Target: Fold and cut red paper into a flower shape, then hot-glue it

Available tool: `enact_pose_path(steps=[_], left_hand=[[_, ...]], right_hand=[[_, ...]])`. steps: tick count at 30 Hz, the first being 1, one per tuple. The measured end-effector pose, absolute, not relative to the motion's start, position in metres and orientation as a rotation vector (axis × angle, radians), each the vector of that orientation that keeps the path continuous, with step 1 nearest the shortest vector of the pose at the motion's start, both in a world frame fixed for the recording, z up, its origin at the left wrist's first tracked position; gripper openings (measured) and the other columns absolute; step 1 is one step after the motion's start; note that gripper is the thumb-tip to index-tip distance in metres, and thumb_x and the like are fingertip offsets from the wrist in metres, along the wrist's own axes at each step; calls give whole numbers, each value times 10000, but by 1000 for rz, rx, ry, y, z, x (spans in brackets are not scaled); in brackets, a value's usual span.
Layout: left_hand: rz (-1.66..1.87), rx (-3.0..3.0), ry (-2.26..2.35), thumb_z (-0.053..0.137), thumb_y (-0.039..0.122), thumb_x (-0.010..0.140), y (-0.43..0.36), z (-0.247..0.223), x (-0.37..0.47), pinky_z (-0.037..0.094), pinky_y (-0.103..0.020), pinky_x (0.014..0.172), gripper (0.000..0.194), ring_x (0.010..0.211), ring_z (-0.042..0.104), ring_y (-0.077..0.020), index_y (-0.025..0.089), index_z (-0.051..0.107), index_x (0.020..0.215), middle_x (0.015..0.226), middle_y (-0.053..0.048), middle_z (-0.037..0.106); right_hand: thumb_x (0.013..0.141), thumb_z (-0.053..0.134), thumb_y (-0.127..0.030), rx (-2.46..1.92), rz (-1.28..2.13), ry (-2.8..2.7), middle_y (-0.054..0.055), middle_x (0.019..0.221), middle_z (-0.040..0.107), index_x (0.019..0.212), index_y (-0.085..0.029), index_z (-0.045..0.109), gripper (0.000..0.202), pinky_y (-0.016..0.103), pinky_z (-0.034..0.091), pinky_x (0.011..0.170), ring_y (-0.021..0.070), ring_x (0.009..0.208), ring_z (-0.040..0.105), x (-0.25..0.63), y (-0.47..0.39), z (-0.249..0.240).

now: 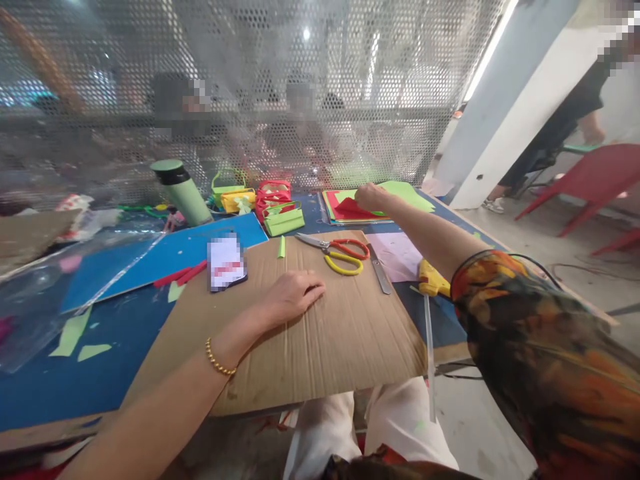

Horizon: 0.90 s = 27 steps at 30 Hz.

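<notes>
Left hand [295, 295]: palm down on a sheet of cardboard [320, 347], relaxed and released, its fingers loosely bent; a beaded gold bracelet [219, 358] circles the wrist. Right hand [371, 197]: extended to the stack of coloured paper [330, 212] at the far side of the table [113, 333], fingers curled down over green and red sheets; whether they grasp a sheet cannot be told. The stack lies beyond the cardboard, with a large green sheet [413, 197] reaching out to its right.

On the cardboard, between the hands, lie open scissors [345, 255] with one red and one yellow handle, blades directed left. Just right of them is a flat metal blade [381, 277], and near their tips a small folded green strip [281, 247]. A phone [226, 263] with a lit screen rests at the cardboard's left edge, beside red strips [185, 274].

Right of the cardboard: pink paper [397, 257] and a yellow glue gun [433, 279], from which a long translucent stick [430, 360] projects over the near edge of the table. Upper left: a blue board [150, 267], a green bottle [183, 192] with a black collar, and small paper bags in yellow [238, 201], red and green.
</notes>
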<state>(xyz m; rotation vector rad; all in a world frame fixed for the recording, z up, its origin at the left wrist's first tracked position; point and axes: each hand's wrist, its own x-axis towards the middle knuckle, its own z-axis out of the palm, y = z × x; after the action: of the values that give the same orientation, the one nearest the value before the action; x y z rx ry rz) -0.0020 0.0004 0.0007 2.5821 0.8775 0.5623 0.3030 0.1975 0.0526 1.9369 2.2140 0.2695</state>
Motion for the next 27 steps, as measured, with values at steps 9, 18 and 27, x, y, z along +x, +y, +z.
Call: enact_pose_path(steps=[9, 18, 27], left_hand=[[550, 2590, 884, 563, 227, 1013, 1, 0, -1, 482, -316, 747, 227, 805, 682, -196, 183, 747, 887, 869, -63, 756], [528, 2579, 887, 560, 217, 1014, 1, 1, -2, 479, -317, 764, 220, 813, 683, -200, 178, 747, 905, 872, -64, 750], [517, 2574, 899, 572, 213, 1016, 2, 0, -2, 476, -313, 775, 211, 829, 685, -201, 170, 750, 910, 885, -70, 754]], right_hand=[[1027, 674, -412, 1822, 124, 2226, 102, 1375, 664, 1349, -195, 657, 388, 475, 609, 973, 262, 1163, 686, 302, 196, 55], [1019, 686, -417, 1857, 114, 2264, 106, 1363, 667, 1344, -183, 655, 401, 480, 611, 968, 259, 1152, 691, 303, 193, 55], [1034, 469, -151, 1842, 277, 2391, 148, 1394, 726, 1460, -219, 671, 476, 336, 503, 954, 285, 1224, 692, 300, 188, 52]])
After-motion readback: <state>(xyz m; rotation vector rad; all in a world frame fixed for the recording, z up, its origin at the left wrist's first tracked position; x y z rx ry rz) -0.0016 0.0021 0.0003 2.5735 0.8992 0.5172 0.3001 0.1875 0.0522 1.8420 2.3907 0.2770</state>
